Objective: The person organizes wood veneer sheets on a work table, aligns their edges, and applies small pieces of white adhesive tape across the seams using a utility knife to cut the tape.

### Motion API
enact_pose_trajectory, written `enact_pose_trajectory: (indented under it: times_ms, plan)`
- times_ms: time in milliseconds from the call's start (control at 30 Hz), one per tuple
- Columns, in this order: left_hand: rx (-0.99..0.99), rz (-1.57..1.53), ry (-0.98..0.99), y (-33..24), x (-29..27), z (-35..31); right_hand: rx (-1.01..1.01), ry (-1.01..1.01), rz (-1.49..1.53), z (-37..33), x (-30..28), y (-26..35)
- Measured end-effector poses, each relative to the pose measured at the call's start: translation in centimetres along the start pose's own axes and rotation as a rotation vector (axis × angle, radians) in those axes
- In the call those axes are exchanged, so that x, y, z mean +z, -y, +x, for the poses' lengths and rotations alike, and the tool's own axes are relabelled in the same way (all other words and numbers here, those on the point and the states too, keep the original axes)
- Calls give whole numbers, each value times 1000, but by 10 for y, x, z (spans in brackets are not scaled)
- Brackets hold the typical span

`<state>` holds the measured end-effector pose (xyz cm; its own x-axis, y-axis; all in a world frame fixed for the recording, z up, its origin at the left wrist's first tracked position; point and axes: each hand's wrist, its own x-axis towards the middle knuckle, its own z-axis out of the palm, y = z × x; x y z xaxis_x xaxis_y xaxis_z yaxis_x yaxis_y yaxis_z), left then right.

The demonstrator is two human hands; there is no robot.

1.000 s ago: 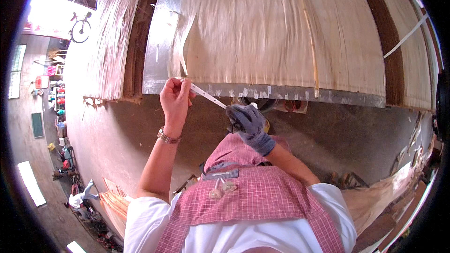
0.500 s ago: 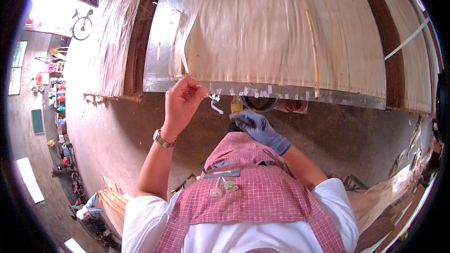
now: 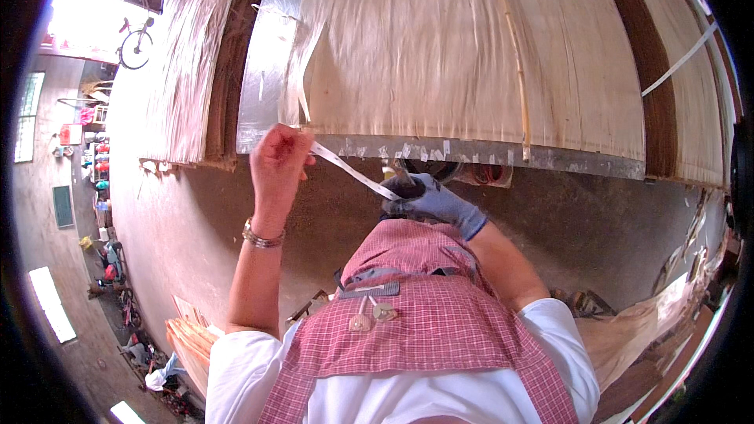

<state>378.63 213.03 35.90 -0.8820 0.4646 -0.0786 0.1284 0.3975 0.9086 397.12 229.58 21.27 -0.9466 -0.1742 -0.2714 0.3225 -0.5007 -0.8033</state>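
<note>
A narrow white tape strip runs taut and slanting between my two hands. My bare left hand, with a watch at the wrist, is closed on its upper left end, right at the table's front edge. At the lower right end, my right hand, in a blue-grey glove with a dark palm, is closed round the strip. Whether a roll sits inside the glove is hidden. Beyond my hands a thin wood veneer sheet covers most of the metal-topped table; its left edge is split and curls up.
A thin bamboo stick lies lengthwise on the veneer. Small white tape bits cling along the table's front edge. Veneer stacks stand at the left and right. A round dark container shows under the edge.
My left hand has shifted a little left and down. The tape, a short curled piece near my left hand before, now stretches between both hands. My gloved hand has turned and steadied.
</note>
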Motion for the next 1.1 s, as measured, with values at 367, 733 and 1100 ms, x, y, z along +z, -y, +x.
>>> enact_pose_trajectory:
  times_ms: [367, 733, 1100]
  plan:
    - [-43, -81, -129, 12, -36, 15, 142, -83, 125, -63, -73, -48]
    - [-247, 123, 453, 23, 37, -40, -319, -555, -955, -72, -33, -16]
    - [-59, 363, 557, 53, 78, -61, 23, -81, -166, -49, -5, -29]
